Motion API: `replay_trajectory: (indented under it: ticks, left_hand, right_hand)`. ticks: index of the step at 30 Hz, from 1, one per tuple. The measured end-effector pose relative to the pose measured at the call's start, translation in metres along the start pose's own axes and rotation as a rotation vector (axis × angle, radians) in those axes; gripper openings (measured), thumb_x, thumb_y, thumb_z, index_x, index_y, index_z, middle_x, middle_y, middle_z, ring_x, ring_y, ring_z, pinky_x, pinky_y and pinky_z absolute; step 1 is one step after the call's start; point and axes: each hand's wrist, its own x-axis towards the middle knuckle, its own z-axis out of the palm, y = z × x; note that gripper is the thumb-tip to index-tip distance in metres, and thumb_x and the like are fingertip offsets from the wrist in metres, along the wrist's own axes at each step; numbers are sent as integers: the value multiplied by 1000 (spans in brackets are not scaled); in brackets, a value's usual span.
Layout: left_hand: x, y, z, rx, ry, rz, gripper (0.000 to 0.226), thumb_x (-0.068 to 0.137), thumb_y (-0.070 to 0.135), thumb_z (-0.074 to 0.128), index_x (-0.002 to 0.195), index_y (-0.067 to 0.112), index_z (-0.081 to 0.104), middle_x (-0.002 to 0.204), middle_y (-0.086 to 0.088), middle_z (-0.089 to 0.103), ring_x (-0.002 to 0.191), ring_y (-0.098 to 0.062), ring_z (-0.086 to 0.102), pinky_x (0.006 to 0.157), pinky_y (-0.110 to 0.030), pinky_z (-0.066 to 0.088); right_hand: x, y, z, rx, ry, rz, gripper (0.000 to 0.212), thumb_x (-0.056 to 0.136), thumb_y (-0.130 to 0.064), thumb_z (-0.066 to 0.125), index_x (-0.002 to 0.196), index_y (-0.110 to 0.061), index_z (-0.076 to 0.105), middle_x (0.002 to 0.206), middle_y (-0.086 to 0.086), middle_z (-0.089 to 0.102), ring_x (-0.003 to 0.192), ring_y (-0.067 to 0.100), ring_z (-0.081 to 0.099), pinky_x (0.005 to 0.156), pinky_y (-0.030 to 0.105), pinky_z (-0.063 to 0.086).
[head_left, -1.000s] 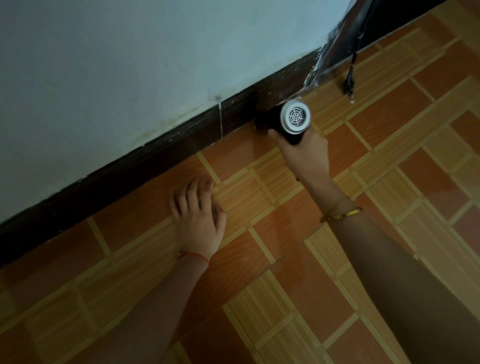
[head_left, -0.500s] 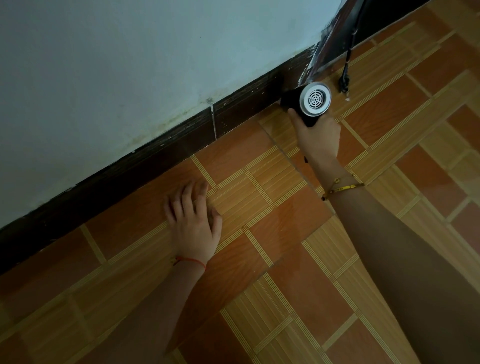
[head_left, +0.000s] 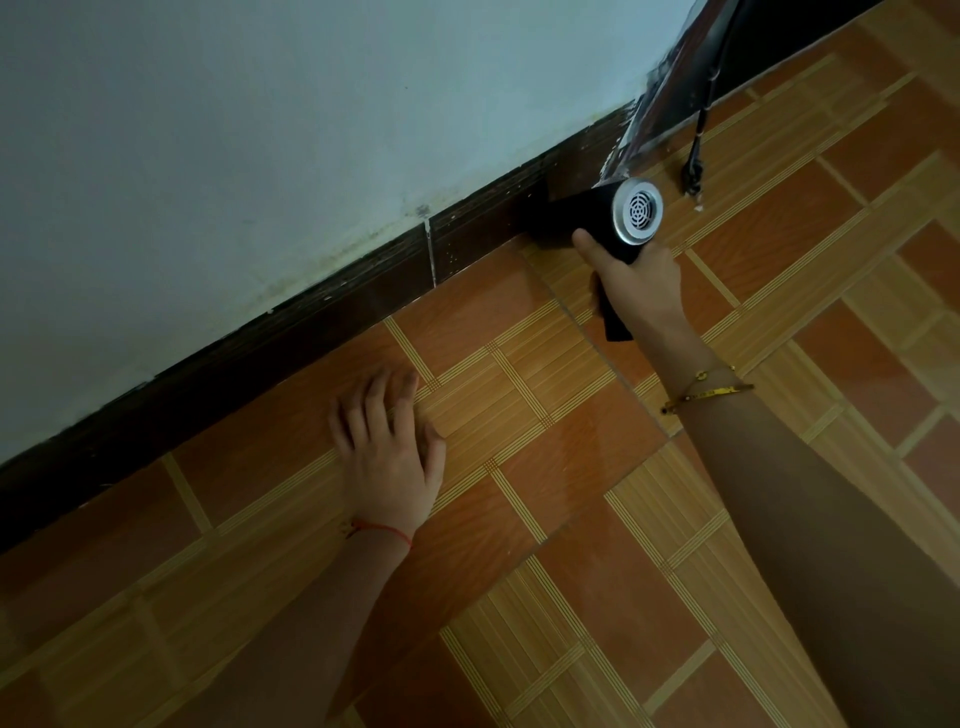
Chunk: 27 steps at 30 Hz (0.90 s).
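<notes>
Right hand (head_left: 641, 283) wraps tight round handle of black hair dryer (head_left: 587, 218), thumb up along its side. Dryer body sits just above grip. Front end right by dark baseboard (head_left: 311, 332), cannot tell if touching. Round silver grille (head_left: 638, 209) at back end, facing away from baseboard. Handle tip pokes out under grip. Left hand (head_left: 392, 452) well apart from grip, lower and off to its left, flat on orange floor tiles (head_left: 571, 571), fingers straight, holds nothing. Black plug (head_left: 693, 174) lies on floor near grip, just past grille. Gold bracelet (head_left: 706, 392) behind grip on wrist.
</notes>
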Motion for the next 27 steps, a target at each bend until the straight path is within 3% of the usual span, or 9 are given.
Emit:
replay_trajectory:
  ticks: [5, 9, 11, 14, 16, 18, 23, 25, 27]
  left_hand:
    - [-1, -1, -1, 1, -5, -4, 58, 92, 39, 43, 144, 13, 48, 147, -17, 45, 137, -37, 40, 116, -61, 26]
    - [-1, 0, -2, -6, 0, -7, 57, 93, 39, 41, 143, 13, 49, 147, -16, 46, 138, -36, 40, 116, -60, 26]
    - [0, 0, -2, -14, 0, -8, 57, 93, 39, 40, 143, 13, 49, 147, -16, 46, 138, -36, 40, 116, -60, 26]
    - [0, 0, -3, -6, -10, -6, 58, 93, 40, 39, 144, 13, 48, 147, -16, 45, 138, -37, 40, 116, -61, 25]
    - [0, 0, -3, -3, -7, -7, 58, 93, 39, 39, 144, 13, 48, 148, -16, 45, 138, -37, 40, 116, -60, 24]
    - [-1, 0, -3, -5, 3, -6, 58, 93, 38, 40, 144, 13, 48, 147, -16, 45, 137, -37, 40, 115, -60, 25]
    - [-1, 0, -1, -17, 27, 0, 57, 93, 37, 40, 143, 12, 49, 145, -17, 47, 136, -37, 41, 115, -61, 25]
    - [-1, 0, -1, -19, 30, 0, 57, 93, 36, 41, 143, 11, 49, 145, -17, 47, 136, -37, 41, 115, -62, 26]
    - [-1, 0, -1, -20, 30, 2, 57, 93, 37, 40, 142, 11, 50, 145, -18, 48, 135, -37, 42, 115, -62, 26]
  right_hand:
    - [-8, 0, 8, -55, 47, -32, 43, 82, -57, 68, 92, -15, 63, 74, 7, 67, 69, 26, 68, 67, 45, 59]
    - [-1, 2, 8, -8, 189, 52, 84, 64, -79, 59, 117, -14, 59, 94, 9, 72, 82, 30, 71, 67, 46, 61]
    - [3, 6, 4, -14, 214, 54, 94, 61, -82, 56, 124, -13, 55, 100, 9, 72, 87, 31, 71, 70, 46, 61]
    - [-3, 3, 1, -28, 190, 51, 85, 66, -78, 58, 117, -10, 58, 97, 9, 72, 87, 28, 71, 71, 38, 61]
    - [-11, 4, 3, -67, 134, 13, 56, 77, -64, 65, 99, -13, 60, 84, 4, 70, 83, 25, 71, 66, 30, 56]
    - [-19, 9, 6, -86, 75, -56, 36, 83, -53, 68, 89, -19, 59, 73, 0, 65, 76, 23, 69, 66, 33, 56]
    - [-33, 11, 10, -93, 50, -81, 70, 71, -72, 59, 113, -16, 61, 82, 4, 69, 76, 25, 69, 67, 36, 59]
    - [-31, 10, 9, -86, 100, -48, 71, 69, -74, 59, 111, -15, 59, 84, 7, 71, 77, 28, 70, 67, 41, 60]
    - [-31, 7, 7, -92, 107, -35, 60, 74, -67, 63, 104, -16, 58, 82, 7, 70, 75, 27, 70, 65, 41, 60]
